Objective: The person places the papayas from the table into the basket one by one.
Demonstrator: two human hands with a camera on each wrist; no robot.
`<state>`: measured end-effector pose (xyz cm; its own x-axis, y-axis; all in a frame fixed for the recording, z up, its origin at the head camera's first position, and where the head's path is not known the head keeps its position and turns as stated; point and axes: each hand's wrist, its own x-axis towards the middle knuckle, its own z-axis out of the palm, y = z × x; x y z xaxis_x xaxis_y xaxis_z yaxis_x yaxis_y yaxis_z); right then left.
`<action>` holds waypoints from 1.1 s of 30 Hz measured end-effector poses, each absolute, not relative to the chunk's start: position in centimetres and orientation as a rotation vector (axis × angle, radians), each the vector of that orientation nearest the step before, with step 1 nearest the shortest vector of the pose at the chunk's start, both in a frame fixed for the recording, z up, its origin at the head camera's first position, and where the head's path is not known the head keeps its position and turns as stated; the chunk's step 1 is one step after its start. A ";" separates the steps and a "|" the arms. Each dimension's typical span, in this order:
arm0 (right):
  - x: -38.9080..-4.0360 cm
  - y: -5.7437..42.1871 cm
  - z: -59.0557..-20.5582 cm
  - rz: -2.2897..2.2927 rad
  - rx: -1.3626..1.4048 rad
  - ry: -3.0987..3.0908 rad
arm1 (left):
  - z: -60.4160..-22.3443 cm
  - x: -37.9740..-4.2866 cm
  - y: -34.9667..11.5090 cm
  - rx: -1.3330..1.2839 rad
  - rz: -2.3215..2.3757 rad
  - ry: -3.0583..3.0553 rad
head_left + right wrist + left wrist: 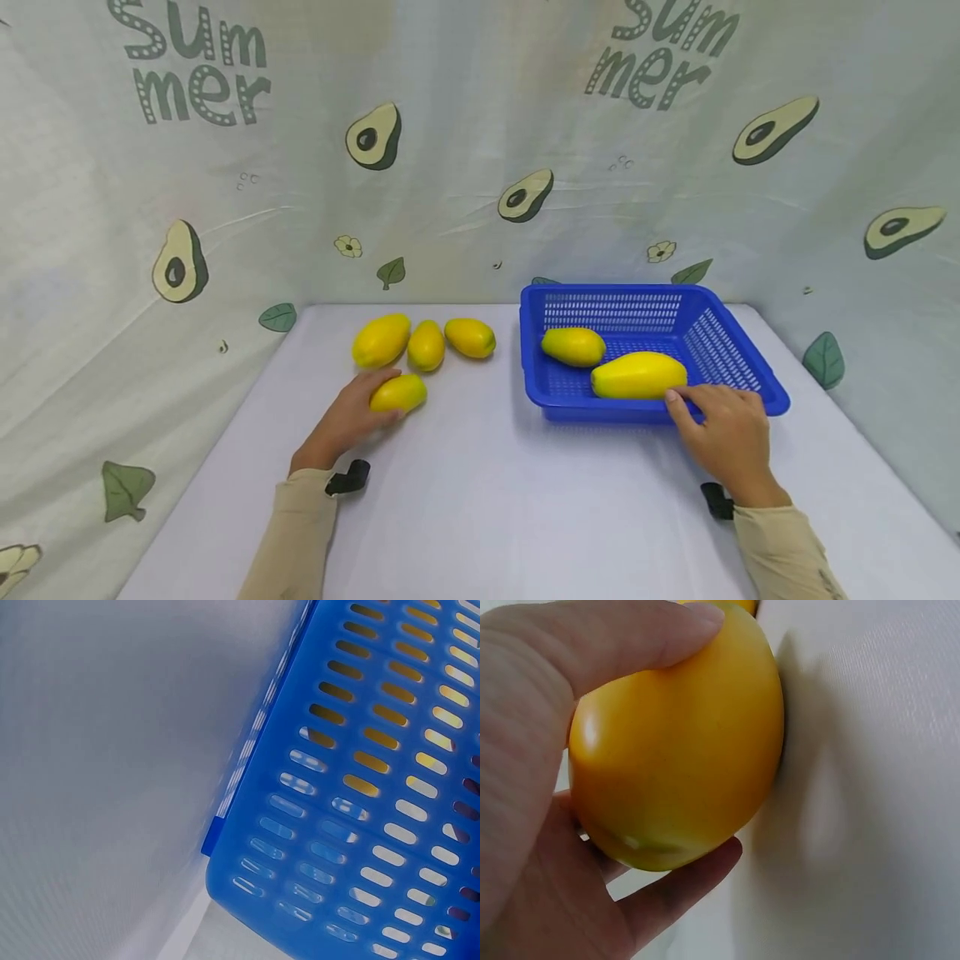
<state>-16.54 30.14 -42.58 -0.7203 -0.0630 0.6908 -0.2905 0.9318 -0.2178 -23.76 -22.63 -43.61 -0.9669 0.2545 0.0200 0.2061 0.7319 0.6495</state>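
My left hand (358, 417) holds a yellow papaya (399, 393) with a greenish end, low over the table at left. In the left wrist view the thumb lies across the papaya (679, 750) and fingers curl beneath it. At right, my right hand (726, 429) grips the front rim of a blue plastic basket (600, 410), its fingers bent over the edge. Inside the basket lie a smaller papaya (573, 346) and a larger papaya (640, 375). The right wrist view shows the slotted basket wall (300, 847); the right hand is mostly hidden there.
Behind the left hand sit three more papayas: one at left (382, 340), one in the middle (426, 345) and one at right (470, 337). A white cloth covers the table (465, 500). A printed curtain (450, 233) hangs behind and along both sides.
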 end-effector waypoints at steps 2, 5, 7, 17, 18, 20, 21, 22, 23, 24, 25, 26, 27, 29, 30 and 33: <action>-16.7 30.2 -42.6 0.404 0.251 -2.351 | -43.6 -23.8 -22.8 0.375 1.056 2.856; -16.7 30.3 -42.6 0.396 0.254 -2.342 | -43.4 -23.8 -22.8 0.369 1.054 2.853; -16.7 30.4 -42.6 0.387 0.259 -2.335 | -43.2 -23.7 -22.8 0.375 1.052 2.856; -16.8 30.3 -42.4 0.295 0.238 -2.381 | -43.2 -23.8 -23.0 0.348 1.076 2.859; -16.8 30.3 -42.3 0.284 0.233 -2.380 | -43.2 -23.9 -22.9 0.348 1.081 2.849; -16.8 30.4 -42.2 0.256 0.222 -2.370 | -43.3 -24.2 -22.8 0.361 1.079 2.843; -16.8 30.4 -42.1 0.240 0.221 -2.363 | -43.3 -24.3 -22.8 0.365 1.082 2.842; -16.9 30.4 -42.1 0.229 0.221 -2.360 | -43.3 -24.4 -22.7 0.368 1.081 2.845; -16.9 30.4 -42.1 0.216 0.226 -2.356 | -43.3 -24.4 -22.7 0.367 1.084 2.846; -17.0 30.4 -42.0 0.208 0.228 -2.359 | -43.2 -24.4 -22.8 0.366 1.086 2.849; -17.0 30.3 -42.0 0.202 0.225 -2.368 | -43.2 -24.4 -22.8 0.361 1.088 2.851; -17.0 30.2 -42.1 0.200 0.221 -2.376 | -43.2 -24.4 -22.9 0.351 1.095 2.844; -16.9 30.1 -42.1 0.202 0.212 -2.386 | -43.2 -24.3 -22.9 0.344 1.098 2.836; -16.8 29.9 -42.2 0.213 0.195 -2.405 | -43.2 -24.2 -23.0 0.332 1.092 2.818; -16.7 29.8 -42.2 0.224 0.187 -2.411 | -43.2 -24.1 -23.1 0.330 1.085 2.813; -16.5 29.6 -42.3 0.278 0.174 -2.418 | -43.3 -24.1 -23.3 0.338 1.056 2.815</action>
<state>-16.53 29.58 -42.25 -0.7551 -0.0510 0.6536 -0.1977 0.9683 -0.1529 -24.08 -23.27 -43.34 -0.9684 0.2476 -0.0303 0.1665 0.7323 0.6603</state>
